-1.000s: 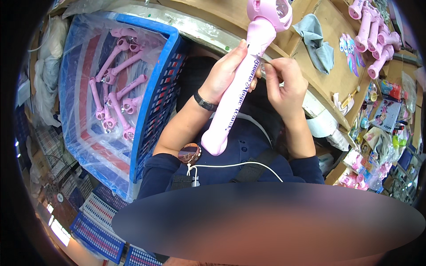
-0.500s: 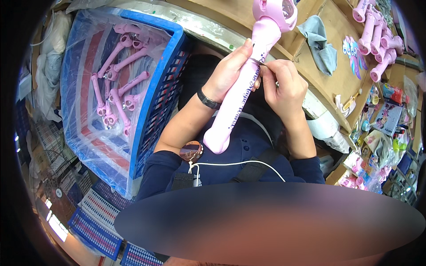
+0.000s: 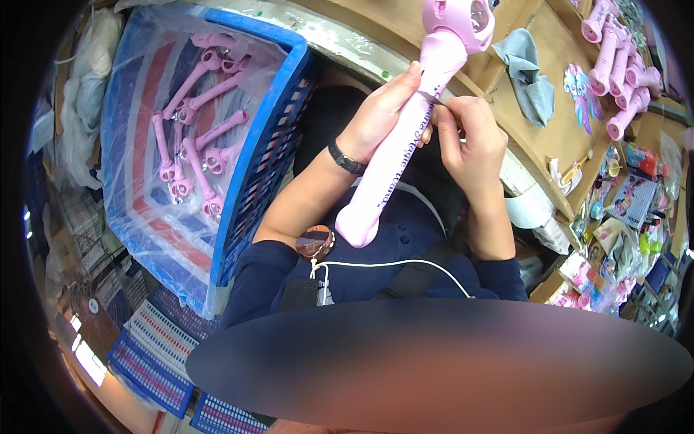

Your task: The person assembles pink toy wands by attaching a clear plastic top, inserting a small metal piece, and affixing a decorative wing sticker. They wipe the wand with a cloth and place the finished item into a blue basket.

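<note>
My left hand [image 3: 377, 119] is closed round the pink toy wand [image 3: 394, 168], its thumb lying along the handle. The wand slants across my lap, its rounded end low and near my chest. Dark lettering runs down its handle, and the hollow round head [image 3: 468, 23] is at the top, partly cut off by the picture's edge. Just above the lettering, a thin dark strip [image 3: 428, 95] crosses the handle. My right hand [image 3: 473, 141] pinches its outer end between thumb and fingers, close beside the wand. Whether the strip goes right round the handle is hidden.
At left stands a blue plastic basket [image 3: 278, 108], lined with clear film and holding several pink wands [image 3: 195, 163]. On the cardboard-coloured bench [image 3: 546, 155] are a grey cloth [image 3: 526, 79], blue-purple wing pieces [image 3: 582, 94] and more pink wands [image 3: 614, 61]. Mixed small goods crowd the far right.
Both hands and the wand sit slightly farther right in the picture, along with the bench. The dark strip shows more plainly between the wand and my right fingertips; both grips are kept.
</note>
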`<action>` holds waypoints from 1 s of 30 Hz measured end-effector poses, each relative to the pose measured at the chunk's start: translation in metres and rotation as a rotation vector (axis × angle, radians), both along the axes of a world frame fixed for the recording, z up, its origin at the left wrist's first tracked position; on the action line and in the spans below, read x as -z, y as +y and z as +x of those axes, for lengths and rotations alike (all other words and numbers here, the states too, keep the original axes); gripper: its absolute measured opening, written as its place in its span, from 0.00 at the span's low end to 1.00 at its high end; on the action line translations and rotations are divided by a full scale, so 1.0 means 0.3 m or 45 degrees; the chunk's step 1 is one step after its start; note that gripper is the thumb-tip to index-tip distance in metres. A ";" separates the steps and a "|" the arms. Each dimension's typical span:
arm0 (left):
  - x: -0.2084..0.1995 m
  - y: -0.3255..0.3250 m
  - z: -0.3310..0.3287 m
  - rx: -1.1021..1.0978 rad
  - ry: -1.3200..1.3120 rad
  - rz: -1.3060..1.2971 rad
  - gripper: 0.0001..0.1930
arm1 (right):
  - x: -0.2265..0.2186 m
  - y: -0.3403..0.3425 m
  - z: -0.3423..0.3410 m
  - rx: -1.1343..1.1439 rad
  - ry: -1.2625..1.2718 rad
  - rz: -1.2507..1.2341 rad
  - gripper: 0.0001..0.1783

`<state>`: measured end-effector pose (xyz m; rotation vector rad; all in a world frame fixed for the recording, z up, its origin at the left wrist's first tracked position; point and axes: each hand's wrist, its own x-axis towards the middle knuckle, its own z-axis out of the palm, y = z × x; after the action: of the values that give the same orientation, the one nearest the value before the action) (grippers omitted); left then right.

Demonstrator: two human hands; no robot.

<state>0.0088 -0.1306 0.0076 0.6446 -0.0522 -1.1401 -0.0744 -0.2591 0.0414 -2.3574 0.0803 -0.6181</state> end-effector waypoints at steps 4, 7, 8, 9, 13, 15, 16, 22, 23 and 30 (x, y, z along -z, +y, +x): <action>0.018 -0.002 -0.003 -0.027 0.061 0.025 0.24 | -0.001 -0.062 -0.077 -0.047 -0.003 0.238 0.05; 0.028 -0.003 -0.001 -0.009 0.070 -0.012 0.24 | 0.036 -0.211 -0.133 0.385 -0.146 0.286 0.02; 0.030 -0.004 -0.001 0.001 0.073 -0.021 0.24 | 0.046 -0.274 -0.161 0.575 -0.042 0.156 0.04; 0.031 -0.005 0.000 0.002 0.079 -0.018 0.23 | 0.047 -0.341 -0.187 0.643 0.081 -0.064 0.06; 0.021 -0.005 0.007 0.023 0.119 -0.075 0.24 | 0.084 -0.450 -0.251 0.971 0.341 -0.507 0.10; 0.008 -0.008 0.018 -0.013 0.024 -0.033 0.20 | 0.092 -0.411 -0.263 0.856 0.048 -0.614 0.12; 0.000 -0.011 0.026 -0.038 -0.044 0.005 0.18 | 0.096 -0.367 -0.264 0.861 -0.051 -0.461 0.12; -0.029 -0.058 0.052 -0.381 -0.563 0.181 0.26 | 0.104 0.008 -0.249 -0.221 0.392 1.253 0.39; -0.025 -0.068 0.047 -0.430 -0.622 0.237 0.30 | 0.106 0.042 -0.232 -0.348 0.505 1.291 0.49; 0.041 -0.039 -0.025 -0.599 -0.253 0.129 0.25 | 0.107 0.105 -0.202 -0.302 0.656 1.908 0.50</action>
<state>0.0014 -0.1423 -0.0046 0.8091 -0.0102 -0.6261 -0.1351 -0.2276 0.0092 -0.9596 0.3445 0.2124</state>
